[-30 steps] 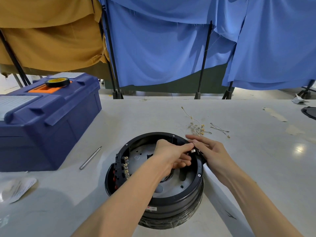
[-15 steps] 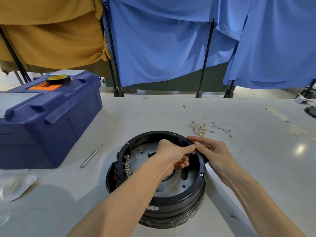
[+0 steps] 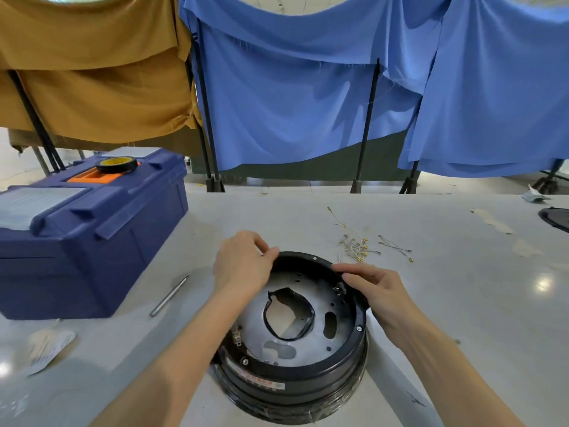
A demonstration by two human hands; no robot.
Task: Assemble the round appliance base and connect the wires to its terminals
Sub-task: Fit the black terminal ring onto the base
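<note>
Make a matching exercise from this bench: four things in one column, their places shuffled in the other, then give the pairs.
Things
1. tape roll
2. metal rod
3. loose wires
4. left hand

Places
A. on the table, between the blue toolbox and the round base
B. gripping the round base's far-left rim
C. on the blue toolbox's lid
D. on the table beyond the round base

Pairs: 1-C, 2-A, 3-D, 4-B

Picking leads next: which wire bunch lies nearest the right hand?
The white bunch with yellow terminals, just beyond the right hand; the thin grey pair lies farther right.
</note>
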